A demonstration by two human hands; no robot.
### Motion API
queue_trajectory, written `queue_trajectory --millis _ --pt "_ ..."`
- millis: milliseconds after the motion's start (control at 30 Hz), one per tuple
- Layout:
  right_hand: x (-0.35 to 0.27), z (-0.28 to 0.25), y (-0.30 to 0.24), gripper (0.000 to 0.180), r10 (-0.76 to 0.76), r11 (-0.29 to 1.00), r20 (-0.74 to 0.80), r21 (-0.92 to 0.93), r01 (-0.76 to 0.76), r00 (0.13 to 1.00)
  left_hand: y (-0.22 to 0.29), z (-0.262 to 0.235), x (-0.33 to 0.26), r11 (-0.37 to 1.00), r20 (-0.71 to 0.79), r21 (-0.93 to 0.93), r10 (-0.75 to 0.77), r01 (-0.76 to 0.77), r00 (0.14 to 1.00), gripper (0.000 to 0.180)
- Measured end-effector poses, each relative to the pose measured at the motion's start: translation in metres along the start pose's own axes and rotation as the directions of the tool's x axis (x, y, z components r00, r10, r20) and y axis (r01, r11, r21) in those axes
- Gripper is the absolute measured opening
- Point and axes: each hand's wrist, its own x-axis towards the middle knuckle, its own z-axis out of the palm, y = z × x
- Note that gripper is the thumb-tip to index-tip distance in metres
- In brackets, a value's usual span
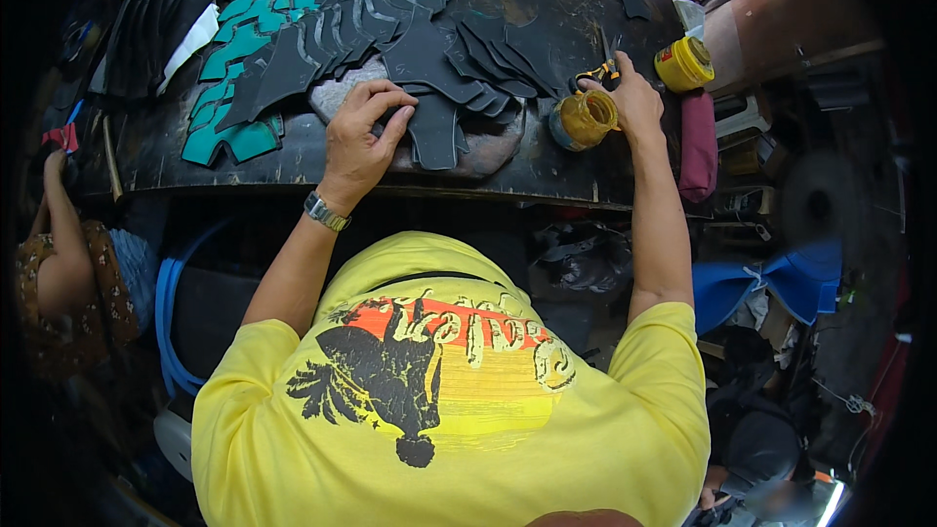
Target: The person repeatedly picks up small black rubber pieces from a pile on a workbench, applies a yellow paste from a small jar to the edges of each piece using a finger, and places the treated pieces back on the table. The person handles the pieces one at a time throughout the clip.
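- My left hand reaches forward from a bent elbow, wrist cocked, a metal watch on it; its fingers curl together, tips pressing down on a dark cut piece.
- That dark cut piece is flat, matte and rubbery-looking, with a narrow tab pointing toward me; it lies on a pale grey slab at the near edge of the worktop, just left of the glue jar.
- My right hand stretches out on a nearly straight arm, just right of the glue jar; its fingers are clamped on a thin yellow-and-black handled tool above the jar's mouth.
- The glue jar is round and open, with amber, glossy contents.
- Left of and beyond the jar, more dark pieces overlap like scales; teal pieces of similar shape lie further left.
- Right of the jar stands a yellow lidded tin.
- The worktop is dark and stained.
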Motion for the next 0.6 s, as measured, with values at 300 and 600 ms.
queue_trajectory --millis 300,600 --pt "0.011 0.005 0.007 0.074 0.012 1.000 0.082 -0.009 -0.011 0.997 0.001 -0.001 -0.002 1.000 -0.010 -0.019 -0.016 0.016 1.000 0.013" --pt "0.002 0.011 0.021 0.077 0.019 0.868 -0.060 0.496 0.013 0.998 -0.004 0.000 -0.005 0.990 -0.139 -0.137 -0.045 0.026 0.989 0.018"
